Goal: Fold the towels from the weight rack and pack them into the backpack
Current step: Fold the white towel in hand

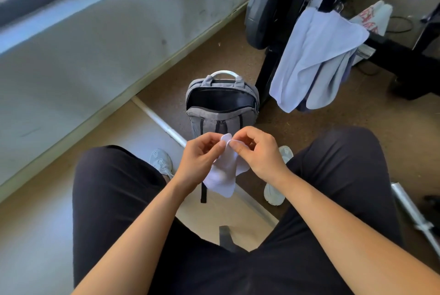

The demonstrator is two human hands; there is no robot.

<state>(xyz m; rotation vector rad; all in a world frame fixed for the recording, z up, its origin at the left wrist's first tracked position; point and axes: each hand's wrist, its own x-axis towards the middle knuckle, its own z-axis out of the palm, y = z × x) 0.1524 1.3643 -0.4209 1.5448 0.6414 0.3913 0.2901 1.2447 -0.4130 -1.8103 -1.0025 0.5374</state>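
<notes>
Person seated, dark trousers, view looks down over the knees. Left hand (202, 160) and right hand (260, 155) are raised in front of the lap, close together. Each pinches the top edge of a small white towel (225, 173) btwn thumb and forefinger, other fingers curled in. Towel hangs loose and bunched from the two pinches, lower end btwn the knees.

Backpack (222, 113) stands upright on the floor (214, 51) just beyond the hands. It's grey, pale handle on top, main compartment unzipped and gaping. Inside is dark, can't tell if anything's in it.

To its right is the weight rack (409, 63), black frame. Pale bluish towels (316, 56) are draped over it, overlapping, exact count unclear. They hang near the backpack but apart from it. Black weight plate (269, 8) sits on the rack behind them.

Long pale bar (159, 120) lies diagonally on the floor, passing left of the backpack. Light shoes (162, 161) show either side of the hands. Grey wall (95, 44) on the left.
</notes>
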